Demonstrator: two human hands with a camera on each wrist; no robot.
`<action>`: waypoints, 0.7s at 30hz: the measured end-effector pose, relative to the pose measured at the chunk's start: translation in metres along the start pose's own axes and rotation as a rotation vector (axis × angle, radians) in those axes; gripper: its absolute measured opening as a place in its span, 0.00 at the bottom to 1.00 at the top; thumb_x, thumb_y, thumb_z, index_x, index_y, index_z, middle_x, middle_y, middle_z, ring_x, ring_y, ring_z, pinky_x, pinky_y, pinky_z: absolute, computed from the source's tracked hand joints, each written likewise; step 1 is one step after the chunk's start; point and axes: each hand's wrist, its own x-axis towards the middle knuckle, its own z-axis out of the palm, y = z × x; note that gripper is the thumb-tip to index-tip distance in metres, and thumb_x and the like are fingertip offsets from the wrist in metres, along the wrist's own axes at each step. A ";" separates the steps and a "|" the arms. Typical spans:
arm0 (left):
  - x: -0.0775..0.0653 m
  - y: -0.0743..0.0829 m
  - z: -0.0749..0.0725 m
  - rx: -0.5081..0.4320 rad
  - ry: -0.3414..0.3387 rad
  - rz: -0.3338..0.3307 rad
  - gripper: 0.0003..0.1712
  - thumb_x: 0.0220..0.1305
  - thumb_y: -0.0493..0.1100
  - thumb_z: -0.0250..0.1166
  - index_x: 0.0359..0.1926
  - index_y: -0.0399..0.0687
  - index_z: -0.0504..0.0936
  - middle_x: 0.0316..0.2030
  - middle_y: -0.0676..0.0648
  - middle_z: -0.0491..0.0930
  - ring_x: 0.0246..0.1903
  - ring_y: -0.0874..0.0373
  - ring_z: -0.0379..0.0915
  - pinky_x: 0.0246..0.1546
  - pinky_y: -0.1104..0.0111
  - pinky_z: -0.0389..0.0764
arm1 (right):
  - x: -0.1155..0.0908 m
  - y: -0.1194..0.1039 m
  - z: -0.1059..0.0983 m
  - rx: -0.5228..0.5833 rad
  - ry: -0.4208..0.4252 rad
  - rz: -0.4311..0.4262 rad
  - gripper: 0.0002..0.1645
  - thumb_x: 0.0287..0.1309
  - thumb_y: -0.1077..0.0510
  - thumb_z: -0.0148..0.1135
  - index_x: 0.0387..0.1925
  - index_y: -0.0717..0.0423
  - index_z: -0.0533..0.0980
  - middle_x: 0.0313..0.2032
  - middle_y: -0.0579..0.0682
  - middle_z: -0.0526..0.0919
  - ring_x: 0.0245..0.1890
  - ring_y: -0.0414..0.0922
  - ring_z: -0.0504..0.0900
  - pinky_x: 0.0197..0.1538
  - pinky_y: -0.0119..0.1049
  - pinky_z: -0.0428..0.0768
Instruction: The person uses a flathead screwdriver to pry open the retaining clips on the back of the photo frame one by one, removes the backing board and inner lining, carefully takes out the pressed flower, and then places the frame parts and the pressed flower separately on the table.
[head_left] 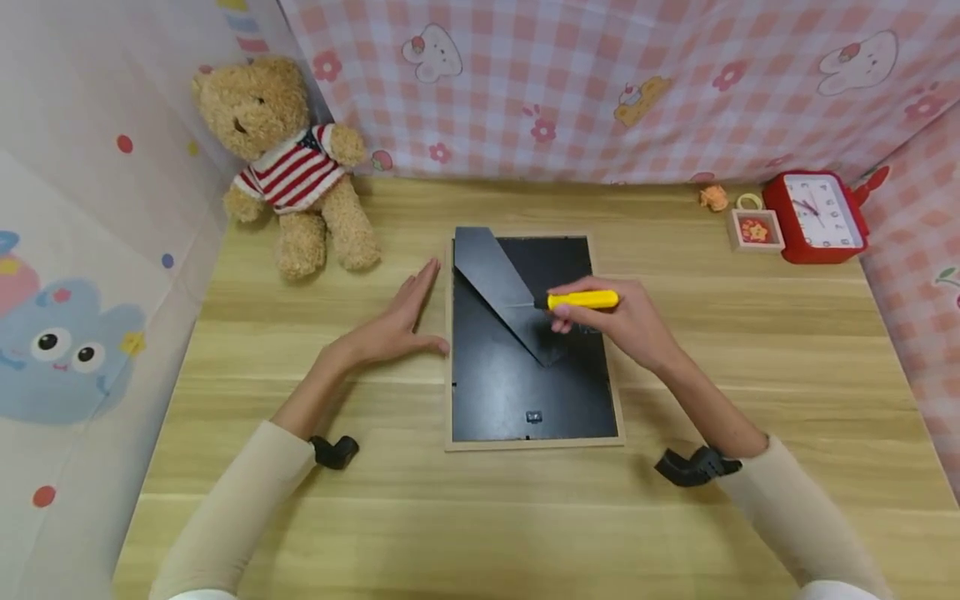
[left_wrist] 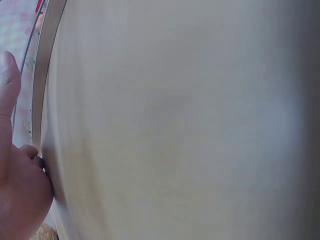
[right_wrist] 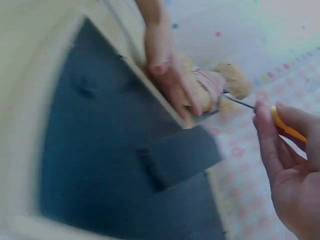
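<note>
A picture frame [head_left: 449,408] with a thin light wood rim lies face down, showing its black backing board [head_left: 495,400]. From the backing a black easel stand [head_left: 491,271] sticks up at a slant. My left hand [head_left: 393,327] rests on the table along the frame's left edge, fingers straight, thumb at the rim. Over the right half of the frame, my right hand [head_left: 626,321] grips a yellow-handled screwdriver [head_left: 592,300] between thumb and fingers. Its thin shaft points left across the stand; in the right wrist view the screwdriver [right_wrist: 287,125] is held above the backing.
At the back left a teddy bear [head_left: 300,175] in a striped shirt leans on the wall. A red clock [head_left: 817,217], a small wooden box [head_left: 755,230], a yellow ring [head_left: 749,201] and an orange lump [head_left: 713,197] stand at the back right. Patterned cloth walls border the table.
</note>
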 end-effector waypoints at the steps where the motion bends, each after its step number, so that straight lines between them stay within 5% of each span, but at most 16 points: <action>1: -0.006 0.002 0.002 -0.003 -0.006 0.001 0.78 0.68 0.63 0.77 0.89 0.44 0.25 0.89 0.40 0.23 0.88 0.43 0.17 0.87 0.53 0.25 | -0.011 0.005 0.001 0.026 0.017 0.032 0.19 0.74 0.59 0.72 0.60 0.65 0.86 0.39 0.51 0.95 0.39 0.47 0.94 0.52 0.35 0.90; 9: -0.046 0.005 0.036 0.080 0.029 0.084 0.80 0.65 0.80 0.66 0.88 0.34 0.30 0.88 0.31 0.28 0.88 0.39 0.20 0.85 0.55 0.17 | -0.056 0.028 0.018 0.066 0.040 0.134 0.19 0.71 0.62 0.74 0.60 0.63 0.87 0.46 0.48 0.95 0.44 0.42 0.95 0.58 0.27 0.87; 15: -0.057 0.007 0.058 0.272 0.079 0.139 0.77 0.66 0.86 0.53 0.88 0.32 0.36 0.88 0.30 0.35 0.89 0.39 0.25 0.85 0.50 0.16 | -0.054 0.034 0.041 0.072 -0.007 0.137 0.18 0.70 0.63 0.75 0.59 0.62 0.88 0.47 0.52 0.95 0.44 0.41 0.94 0.57 0.26 0.87; 21: -0.059 0.008 0.062 0.340 0.084 0.131 0.74 0.68 0.86 0.48 0.89 0.35 0.38 0.89 0.33 0.34 0.89 0.42 0.24 0.85 0.48 0.17 | -0.049 0.037 0.066 0.034 -0.046 0.120 0.17 0.68 0.57 0.78 0.57 0.54 0.91 0.48 0.50 0.95 0.49 0.45 0.90 0.54 0.27 0.85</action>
